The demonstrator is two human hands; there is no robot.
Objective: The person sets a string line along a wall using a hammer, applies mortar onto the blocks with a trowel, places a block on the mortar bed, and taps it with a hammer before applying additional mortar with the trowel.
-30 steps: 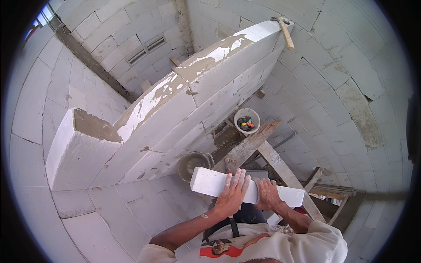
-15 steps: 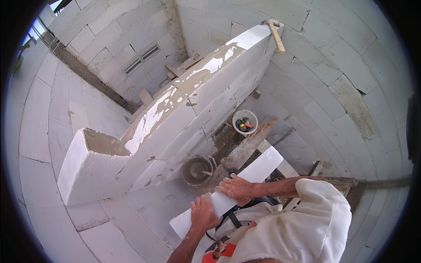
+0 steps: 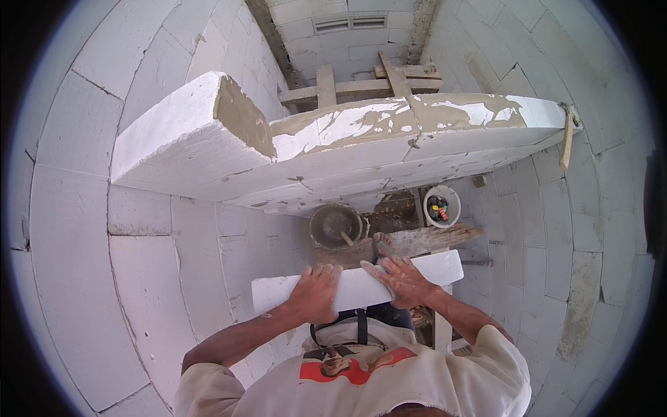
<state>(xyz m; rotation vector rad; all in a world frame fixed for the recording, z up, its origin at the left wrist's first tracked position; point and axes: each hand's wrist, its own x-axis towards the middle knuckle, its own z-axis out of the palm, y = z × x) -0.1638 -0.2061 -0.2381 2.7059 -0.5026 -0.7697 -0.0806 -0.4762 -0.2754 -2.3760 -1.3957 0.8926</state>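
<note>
A long white aerated concrete block (image 3: pixel 356 281) lies crosswise in front of my body. My left hand (image 3: pixel 316 292) grips it left of the middle, fingers bent over its far edge. Right of the middle, my right hand (image 3: pixel 399 279) is wrapped over the same block, thumb pointing toward the left hand. Beyond it runs a low block wall (image 3: pixel 326 174), its top smeared with wet grey mortar (image 3: pixel 445 117). At the wall's left end stands a block (image 3: pixel 187 132) with mortar on its right end face. A hammer (image 3: pixel 567 142) with a wooden handle hangs at the wall's right end.
Below the wall stand a dark mortar bucket (image 3: pixel 335 226) with a wooden-handled tool in it and a white bucket (image 3: pixel 442 206) holding small tools. A rough wooden plank (image 3: pixel 438 238) lies beside them. Timber planks (image 3: pixel 361 87) show behind the wall, and tall block walls (image 3: pixel 76 257) enclose the space.
My view has swung left, so the wall now runs across the picture. The block has turned from slanting to nearly level, and both hands keep their grip on it.
</note>
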